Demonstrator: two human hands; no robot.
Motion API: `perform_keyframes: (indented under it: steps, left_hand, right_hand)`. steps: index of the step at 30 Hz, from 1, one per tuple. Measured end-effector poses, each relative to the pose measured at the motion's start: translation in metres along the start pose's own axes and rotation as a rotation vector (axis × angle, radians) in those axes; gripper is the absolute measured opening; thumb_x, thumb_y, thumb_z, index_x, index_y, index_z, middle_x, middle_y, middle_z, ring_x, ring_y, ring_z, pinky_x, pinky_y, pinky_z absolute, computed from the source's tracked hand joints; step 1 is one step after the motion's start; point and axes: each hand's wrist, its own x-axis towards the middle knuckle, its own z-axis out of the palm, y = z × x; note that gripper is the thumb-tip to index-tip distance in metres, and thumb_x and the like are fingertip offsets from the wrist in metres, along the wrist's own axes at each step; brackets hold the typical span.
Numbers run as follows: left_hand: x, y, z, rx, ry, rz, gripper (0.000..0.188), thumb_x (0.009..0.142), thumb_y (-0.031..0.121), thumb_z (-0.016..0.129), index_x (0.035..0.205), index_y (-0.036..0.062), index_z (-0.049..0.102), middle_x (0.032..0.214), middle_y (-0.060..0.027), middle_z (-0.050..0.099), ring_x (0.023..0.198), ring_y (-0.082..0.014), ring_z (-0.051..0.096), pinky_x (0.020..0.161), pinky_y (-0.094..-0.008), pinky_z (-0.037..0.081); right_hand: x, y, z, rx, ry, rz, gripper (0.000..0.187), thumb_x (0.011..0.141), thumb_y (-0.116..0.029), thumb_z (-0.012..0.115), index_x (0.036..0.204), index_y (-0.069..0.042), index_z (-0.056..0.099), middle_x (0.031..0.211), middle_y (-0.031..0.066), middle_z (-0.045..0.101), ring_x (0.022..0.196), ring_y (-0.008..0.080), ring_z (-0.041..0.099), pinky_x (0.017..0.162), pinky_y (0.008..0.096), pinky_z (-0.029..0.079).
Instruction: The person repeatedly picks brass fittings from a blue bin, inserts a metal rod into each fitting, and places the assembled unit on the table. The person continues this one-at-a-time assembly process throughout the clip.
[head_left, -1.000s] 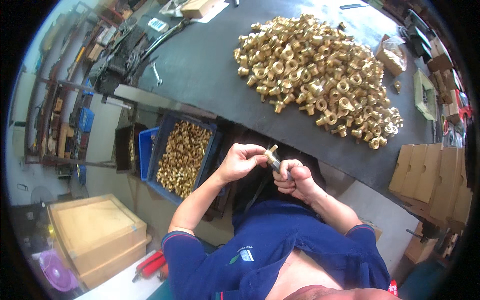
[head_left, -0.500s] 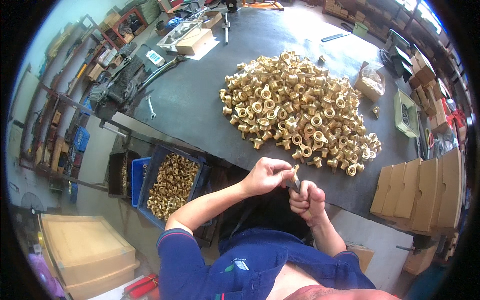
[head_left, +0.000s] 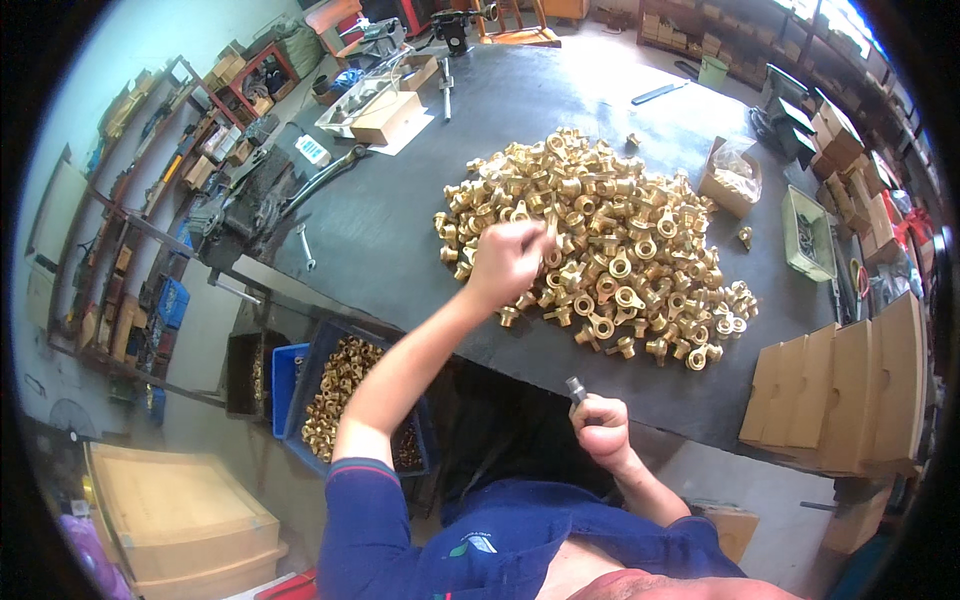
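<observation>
My left hand (head_left: 508, 264) reaches over the left part of a big heap of brass fittings (head_left: 640, 240), its fingers pinched on a brass fitting (head_left: 549, 230) mostly hidden by the fingertips. Many of these fittings have a threaded stub and a flat eyelet tab. Closer to my body, off the table's near edge, my right hand (head_left: 603, 430) is closed around a short grey metal tool (head_left: 575, 389) whose blunt cylindrical end sticks up above the thumb; the rest of it is hidden in the fist.
The heap rests on a dark table (head_left: 400, 225). Below its left edge stands a blue crate (head_left: 301, 425) of more fittings. At right are an open small carton (head_left: 733, 185), a pale green tray (head_left: 808, 232) and cardboard boxes (head_left: 850, 390). A spanner (head_left: 306, 247) lies near a vise (head_left: 228, 218).
My left hand has left the tool, moving forward to the heap. My right hand has dropped slightly toward me, still gripping the tool. The camera view has shifted a little.
</observation>
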Motion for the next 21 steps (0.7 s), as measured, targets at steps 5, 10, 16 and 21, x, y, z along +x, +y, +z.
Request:
perform_keyframes:
  steps: [5, 10, 16, 21]
  left_hand:
    - [0.102, -0.04, 0.031, 0.434, 0.038, 0.209, 0.012, 0.079, 0.017, 0.06, 0.082, 0.0062, 0.066, 0.07, -0.0143, 0.062, 0.062, -0.0283, 0.06, 0.056, -0.0375, 0.045]
    - [0.138, -0.037, 0.046, 0.304, 0.245, 0.198, 0.014, 0.078, 0.016, 0.06, 0.086, 0.0057, 0.065, 0.074, -0.0142, 0.064, 0.071, -0.0295, 0.062, 0.062, -0.0384, 0.048]
    - [0.078, -0.033, -0.005, 0.365, 0.129, 0.179, 0.021, 0.077, 0.016, 0.062, 0.096, 0.0067, 0.063, 0.069, -0.0144, 0.062, 0.069, -0.0284, 0.061, 0.083, -0.0368, 0.043]
    - [-0.072, -0.077, -0.111, 0.42, 0.227, -0.069, 0.024, 0.077, 0.014, 0.061, 0.1, 0.0075, 0.061, 0.067, -0.011, 0.064, 0.067, -0.023, 0.063, 0.09, -0.0438, 0.04]
  right_hand:
    - [-0.009, -0.006, 0.004, -0.024, -0.04, -0.024, 0.005, 0.058, -0.004, 0.053, 0.059, -0.003, 0.049, 0.06, 0.0033, 0.047, 0.055, 0.0131, 0.042, 0.052, 0.0263, 0.033]
    - [-0.018, -0.006, -0.002, -0.045, 0.006, 0.028, 0.005, 0.057, -0.004, 0.053, 0.061, -0.002, 0.05, 0.06, 0.0032, 0.048, 0.055, 0.0126, 0.043, 0.051, 0.0256, 0.033]
    - [-0.021, 0.003, 0.001, -0.055, 0.044, 0.146, 0.007, 0.056, -0.008, 0.053, 0.059, -0.002, 0.051, 0.061, 0.0026, 0.05, 0.058, 0.0122, 0.045, 0.054, 0.0252, 0.034]
    - [-0.03, 0.024, 0.021, 0.122, -0.054, 0.211, 0.006, 0.054, -0.002, 0.049, 0.059, -0.001, 0.051, 0.063, 0.0042, 0.051, 0.057, 0.0113, 0.044, 0.052, 0.0236, 0.033]
